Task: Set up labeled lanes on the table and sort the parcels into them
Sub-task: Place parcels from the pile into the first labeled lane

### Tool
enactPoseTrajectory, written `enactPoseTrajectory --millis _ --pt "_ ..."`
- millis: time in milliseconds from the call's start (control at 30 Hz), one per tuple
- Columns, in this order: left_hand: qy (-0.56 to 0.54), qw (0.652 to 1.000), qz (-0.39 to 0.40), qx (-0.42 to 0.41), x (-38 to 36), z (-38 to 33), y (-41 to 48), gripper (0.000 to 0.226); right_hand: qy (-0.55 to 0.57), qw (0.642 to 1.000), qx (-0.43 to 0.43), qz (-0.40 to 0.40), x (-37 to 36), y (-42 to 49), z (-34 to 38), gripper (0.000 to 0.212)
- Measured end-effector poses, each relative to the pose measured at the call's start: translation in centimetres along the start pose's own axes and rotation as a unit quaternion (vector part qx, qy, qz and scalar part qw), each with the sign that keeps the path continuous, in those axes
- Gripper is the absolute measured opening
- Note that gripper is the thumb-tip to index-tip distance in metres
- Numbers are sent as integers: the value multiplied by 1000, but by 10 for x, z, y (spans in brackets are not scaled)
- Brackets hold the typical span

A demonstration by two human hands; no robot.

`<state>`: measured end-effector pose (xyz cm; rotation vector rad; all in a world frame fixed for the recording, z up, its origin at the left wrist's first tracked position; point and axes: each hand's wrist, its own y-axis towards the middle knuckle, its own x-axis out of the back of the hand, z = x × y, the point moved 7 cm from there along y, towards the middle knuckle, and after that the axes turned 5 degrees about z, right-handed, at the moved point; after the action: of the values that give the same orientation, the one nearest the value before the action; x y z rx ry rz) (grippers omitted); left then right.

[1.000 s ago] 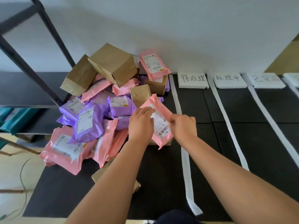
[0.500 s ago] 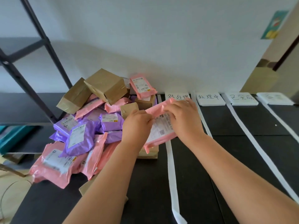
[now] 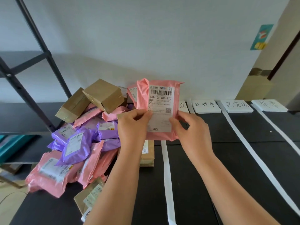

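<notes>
Pink plastic mailer parcel [image 3: 160,101] with a white barcode label is held upright above the black table [image 3: 203,176], label facing the camera, over the far end of the leftmost strip. Left hand [image 3: 132,125] pinches the parcel's lower left edge; right hand [image 3: 191,129] pinches its lower right edge, fingers curled. White paper strips [image 3: 166,168] divide the table into lanes, each headed by a white handwritten card [image 3: 205,106] at the wall. A heap of pink, purple and brown parcels [image 3: 78,143] lies left of the strips.
</notes>
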<state>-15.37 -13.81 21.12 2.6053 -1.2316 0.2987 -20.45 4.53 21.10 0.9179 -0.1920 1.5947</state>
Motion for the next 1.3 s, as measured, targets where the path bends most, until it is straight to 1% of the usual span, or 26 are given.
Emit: enactPoseTrajectory --millis 67,167,233,267,367,467,600,700,767,900,967,1033,1133,1200,1300 --pt "-73 997 6 23 -4 -2 -4 9 34 999 -14 -8 3 0 1 36" --pt "-160 985 25 56 -10 -6 -11 7 101 993 -60 -33 11 -1 -4 21" --pt "-184 980 33 69 -11 -9 -16 12 161 982 -81 -53 19 -2 -9 11" --pt "-191 978 35 74 -11 -10 -17 15 185 977 -87 -60 22 -3 -11 9" --pt "-206 975 42 74 -10 -11 -21 24 235 965 -102 -57 29 -5 -12 7" --pt "-211 974 52 66 -7 -17 -26 28 265 956 -110 -58 34 -8 -11 7" --pt "-182 981 63 34 0 -31 -30 20 266 957 -104 -59 44 -9 -3 8" --pt "-156 987 35 7 9 -40 -27 12 262 959 -91 -60 50 -10 4 8" --pt "-145 989 17 -11 13 -47 -26 14 250 963 -76 -61 52 -11 9 8" --pt "-102 994 17 -39 15 -62 -28 16 196 977 -32 -78 57 -16 21 7" --pt "-135 990 18 -28 18 -64 -31 12 190 978 -12 -86 63 -21 27 6" --pt "-193 980 39 -14 20 -66 -34 7 198 976 6 -90 69 -24 33 8" --pt "-251 966 65 -2 23 -70 -38 7 197 976 19 -90 77 -26 44 22" --pt "-265 961 74 -5 23 -73 -41 5 182 977 29 -109 83 -25 52 32" --pt "-281 954 100 -7 20 -77 -46 6 170 975 43 -138 91 -23 61 34"
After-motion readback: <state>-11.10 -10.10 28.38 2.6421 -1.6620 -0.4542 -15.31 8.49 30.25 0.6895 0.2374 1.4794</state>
